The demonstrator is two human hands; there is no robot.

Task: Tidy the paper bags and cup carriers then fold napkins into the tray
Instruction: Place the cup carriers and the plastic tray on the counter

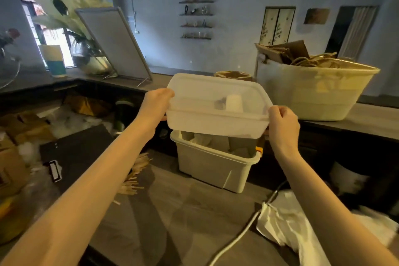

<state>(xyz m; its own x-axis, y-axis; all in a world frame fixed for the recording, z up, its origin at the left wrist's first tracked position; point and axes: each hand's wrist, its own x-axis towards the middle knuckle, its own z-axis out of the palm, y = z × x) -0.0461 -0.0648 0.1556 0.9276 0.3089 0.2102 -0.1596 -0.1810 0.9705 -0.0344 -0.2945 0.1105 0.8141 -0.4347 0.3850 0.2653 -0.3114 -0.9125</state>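
Translucent plastic, the lid (218, 103) hangs tilted over the open bin (213, 166) on the counter (172, 211), the left hand (156, 101) gripping its left edge and the right hand (282, 121) pinching its right corner. Paper bags (302, 56) are heaped in the tub (313, 90) on the ledge to the right, and crumpled napkins (285, 224) lie beside a cable (241, 233) at the near right. My worry is that the floppy lid, held only at two edges, could twist free and knock the bin, or a forearm could sweep the napkins off.
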